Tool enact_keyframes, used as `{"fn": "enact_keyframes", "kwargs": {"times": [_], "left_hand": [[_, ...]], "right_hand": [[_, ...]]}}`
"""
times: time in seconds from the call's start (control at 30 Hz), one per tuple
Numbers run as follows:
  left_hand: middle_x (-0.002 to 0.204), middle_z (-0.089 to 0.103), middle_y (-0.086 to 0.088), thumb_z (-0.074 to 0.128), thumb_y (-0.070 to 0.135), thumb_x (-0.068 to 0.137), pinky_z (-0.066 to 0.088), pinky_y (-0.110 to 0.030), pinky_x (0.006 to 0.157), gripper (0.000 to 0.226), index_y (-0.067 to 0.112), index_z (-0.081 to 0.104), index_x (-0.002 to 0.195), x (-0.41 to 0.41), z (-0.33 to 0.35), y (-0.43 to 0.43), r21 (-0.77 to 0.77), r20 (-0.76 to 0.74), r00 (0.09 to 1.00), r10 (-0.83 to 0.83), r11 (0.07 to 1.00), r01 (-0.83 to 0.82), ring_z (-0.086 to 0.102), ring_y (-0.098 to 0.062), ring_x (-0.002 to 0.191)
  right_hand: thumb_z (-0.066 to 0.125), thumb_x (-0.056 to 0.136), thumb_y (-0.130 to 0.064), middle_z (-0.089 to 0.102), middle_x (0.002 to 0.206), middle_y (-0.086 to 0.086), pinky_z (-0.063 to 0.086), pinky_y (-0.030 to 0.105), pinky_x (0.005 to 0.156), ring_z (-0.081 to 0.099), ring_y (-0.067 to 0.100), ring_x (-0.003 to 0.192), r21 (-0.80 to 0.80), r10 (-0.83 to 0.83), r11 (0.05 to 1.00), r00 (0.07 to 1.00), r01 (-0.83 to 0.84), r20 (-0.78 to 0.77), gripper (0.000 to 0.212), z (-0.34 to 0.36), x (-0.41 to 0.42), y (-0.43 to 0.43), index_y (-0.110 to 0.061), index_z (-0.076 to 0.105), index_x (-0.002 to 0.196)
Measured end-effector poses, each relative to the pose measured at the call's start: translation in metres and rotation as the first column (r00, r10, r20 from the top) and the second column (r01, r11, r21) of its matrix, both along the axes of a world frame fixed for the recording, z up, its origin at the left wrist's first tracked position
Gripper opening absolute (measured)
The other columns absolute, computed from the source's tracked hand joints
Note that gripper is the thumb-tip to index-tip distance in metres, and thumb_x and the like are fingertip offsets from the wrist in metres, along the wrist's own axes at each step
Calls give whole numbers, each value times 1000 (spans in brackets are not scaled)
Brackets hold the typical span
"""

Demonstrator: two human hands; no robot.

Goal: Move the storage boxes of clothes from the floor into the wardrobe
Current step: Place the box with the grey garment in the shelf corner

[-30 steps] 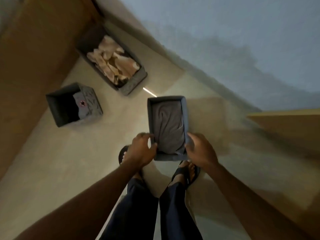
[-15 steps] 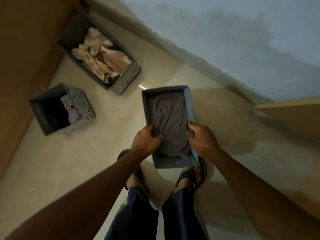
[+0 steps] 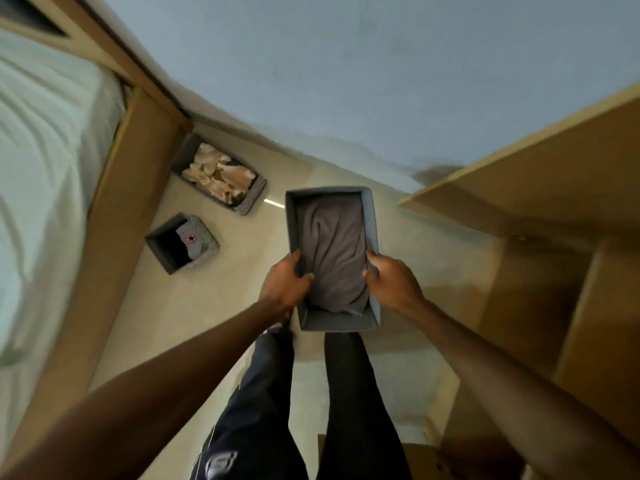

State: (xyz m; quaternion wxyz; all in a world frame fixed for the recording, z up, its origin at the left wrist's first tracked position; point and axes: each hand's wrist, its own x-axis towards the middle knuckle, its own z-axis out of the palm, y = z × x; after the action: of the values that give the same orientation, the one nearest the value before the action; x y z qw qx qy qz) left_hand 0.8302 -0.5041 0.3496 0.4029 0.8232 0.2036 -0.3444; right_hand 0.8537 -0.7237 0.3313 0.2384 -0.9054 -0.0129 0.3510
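I hold a grey fabric storage box [image 3: 371,216] with a folded grey garment [image 3: 334,251] inside, lifted above the floor in front of my legs. My left hand [image 3: 282,282] grips its left wall and my right hand [image 3: 393,280] grips its right wall, thumbs inside the box. Two more grey boxes stand on the floor to the left: a long one [image 3: 254,199] filled with beige clothes and a small one [image 3: 204,244] holding a grey item with a star badge. The wooden wardrobe [image 3: 540,209] with its shelves is at the right.
A bed with a pale sheet [image 3: 45,188] and a wooden frame [image 3: 117,216] fills the left side. A blue wall [image 3: 346,74] runs behind the boxes. Beige floor [image 3: 214,306] lies between bed and wardrobe. My legs in dark trousers [image 3: 263,410] stand below the held box.
I have straightened up and lifted the held box higher. The view has pulled back, so the bed and wardrobe shelves now show and the floor boxes look smaller.
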Motion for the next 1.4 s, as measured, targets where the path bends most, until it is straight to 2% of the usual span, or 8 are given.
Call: {"fn": "enact_keyframes", "kwargs": {"times": [0.27, 0.43, 0.77, 0.83, 0.93, 1.1, 1.27, 1.4], "left_hand": [[144, 51, -12, 64, 20, 88, 49, -44, 100, 76, 22, 25, 152, -24, 147, 11, 78, 196, 881, -431, 902, 424, 54, -29, 126], [136, 57, -12, 62, 13, 89, 51, -43, 95, 74, 24, 26, 152, -17, 205, -25, 120, 351, 737, -578, 808, 577, 58, -30, 119], [129, 62, -11, 55, 18, 91, 54, -45, 91, 72, 32, 22, 152, -4, 275, -207, 106, 562, 440, -701, 588, 802, 61, -35, 111], [129, 62, -8, 54, 20, 91, 54, -42, 90, 71, 34, 21, 152, -2, 286, -248, 70, 600, 400, -693, 544, 836, 62, -32, 109], [127, 63, -6, 54, 22, 91, 56, -44, 88, 68, 37, 23, 151, 7, 301, -303, 10, 659, 356, -662, 481, 877, 64, -28, 104], [129, 64, -3, 49, 35, 83, 56, -40, 83, 67, 37, 31, 148, 11, 335, -384, -1, 725, 329, -605, 478, 879, 67, -29, 98], [127, 63, -13, 51, 21, 81, 52, -40, 89, 64, 20, 41, 144, 29, 360, -459, 61, 741, 237, -628, 416, 907, 63, -35, 109], [124, 64, -16, 52, 19, 84, 49, -39, 89, 48, 15, 53, 131, 47, 375, -517, 108, 708, 179, -683, 355, 928, 61, -37, 109]], "right_hand": [[51, 96, -31, 49, 145, 9, 44, 38, 107, 50, 27, 131, 64, -385, 923, 914, 380, 128, 52, 171, -89, -12, -15, 40, 145], [51, 96, -31, 71, 105, 14, 48, 27, 71, 65, 23, 86, 67, -520, 849, 807, 524, 279, 50, 228, -133, -41, -19, 45, 143], [52, 97, -33, 72, 94, 16, 56, 39, 70, 66, 27, 80, 122, -767, 553, 447, 824, 460, 49, 292, -198, -166, -20, 44, 143], [52, 97, -31, 56, 61, -3, 40, 24, 48, 49, 9, 53, 147, -778, 499, 366, 854, 511, 48, 309, -206, -196, -21, 43, 143], [53, 97, -27, 36, 49, -7, 23, 19, 42, 33, 8, 41, 184, -758, 456, 271, 871, 593, 48, 331, -209, -237, -21, 41, 144], [54, 96, -19, 64, 65, 4, 46, 27, 50, 57, 25, 53, 277, -755, 406, 149, 871, 639, 50, 353, -207, -300, -25, 41, 144], [52, 96, -12, 66, 71, -1, 48, 25, 54, 54, 18, 52, 371, -788, 327, 34, 869, 615, 48, 369, -196, -360, -26, 46, 141], [54, 94, -9, 71, 106, 3, 54, 29, 85, 67, 20, 93, 425, -821, 263, -31, 866, 570, 42, 367, -179, -411, -23, 58, 133]]}}
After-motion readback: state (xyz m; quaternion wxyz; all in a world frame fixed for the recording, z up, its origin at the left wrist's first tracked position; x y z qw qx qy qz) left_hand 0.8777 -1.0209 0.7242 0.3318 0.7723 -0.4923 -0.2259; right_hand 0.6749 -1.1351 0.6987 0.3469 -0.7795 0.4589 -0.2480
